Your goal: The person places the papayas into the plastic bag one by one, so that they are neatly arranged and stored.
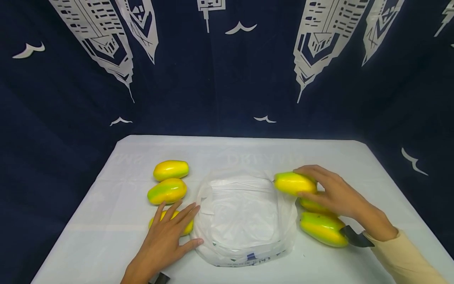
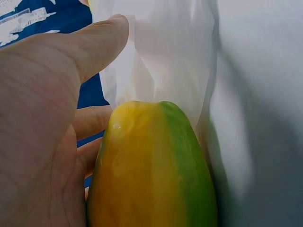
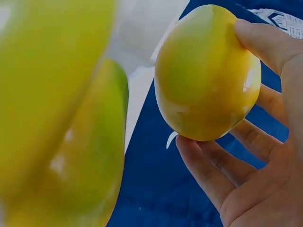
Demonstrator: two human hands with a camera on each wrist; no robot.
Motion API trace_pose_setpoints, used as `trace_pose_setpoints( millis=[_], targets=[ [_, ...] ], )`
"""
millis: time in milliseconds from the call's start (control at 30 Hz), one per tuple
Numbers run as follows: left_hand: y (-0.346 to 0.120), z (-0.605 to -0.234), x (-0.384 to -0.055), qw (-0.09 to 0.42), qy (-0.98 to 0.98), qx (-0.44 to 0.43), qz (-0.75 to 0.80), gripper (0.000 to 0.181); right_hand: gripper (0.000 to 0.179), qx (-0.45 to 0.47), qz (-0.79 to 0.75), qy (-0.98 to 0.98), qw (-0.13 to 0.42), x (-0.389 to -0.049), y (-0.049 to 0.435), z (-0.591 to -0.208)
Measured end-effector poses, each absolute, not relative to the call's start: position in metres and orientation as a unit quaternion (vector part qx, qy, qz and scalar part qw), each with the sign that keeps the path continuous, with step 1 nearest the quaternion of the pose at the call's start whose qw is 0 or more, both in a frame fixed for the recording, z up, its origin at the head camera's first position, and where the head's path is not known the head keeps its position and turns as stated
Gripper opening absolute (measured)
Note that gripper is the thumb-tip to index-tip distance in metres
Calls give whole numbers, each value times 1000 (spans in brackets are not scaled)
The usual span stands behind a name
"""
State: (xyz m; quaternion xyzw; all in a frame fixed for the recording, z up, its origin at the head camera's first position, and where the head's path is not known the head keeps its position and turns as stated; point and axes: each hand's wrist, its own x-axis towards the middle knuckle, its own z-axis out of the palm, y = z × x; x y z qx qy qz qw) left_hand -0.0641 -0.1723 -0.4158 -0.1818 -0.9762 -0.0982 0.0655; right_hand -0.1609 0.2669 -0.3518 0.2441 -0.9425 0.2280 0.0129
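Note:
My right hand (image 1: 337, 193) holds a yellow-green papaya (image 1: 292, 183) between thumb and fingers, by the right rim of a white plastic bag (image 1: 244, 213). In the right wrist view this papaya (image 3: 206, 75) is pinched by the thumb and fingertips. Below that hand lie two more papayas, one partly hidden (image 1: 312, 206) and one nearer the front (image 1: 323, 229). My left hand (image 1: 164, 236) reaches over the nearest papaya of the left column (image 1: 188, 227), fingers spread and fingertips at the bag's left edge. The left wrist view shows this papaya (image 2: 151, 165) beside the palm, thumb raised.
Two other papayas, a far one (image 1: 171, 170) and a middle one (image 1: 167, 191), lie left of the bag. A white cloth covers the table (image 1: 88, 221). Behind it hangs a dark blue curtain (image 1: 213, 86) with white building and bird prints.

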Motion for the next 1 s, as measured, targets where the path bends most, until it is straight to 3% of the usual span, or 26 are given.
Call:
trace_pose_setpoints(
  millis=[733,1000],
  targets=[
    [-174,-417,-65,53,-976,-182,-106,82,51,319,193,-927,51,-142,222,-340],
    [-174,-416,-65,54,-977,-182,-100,82,52,336,190,-922,39,-134,201,-348]
  ],
)
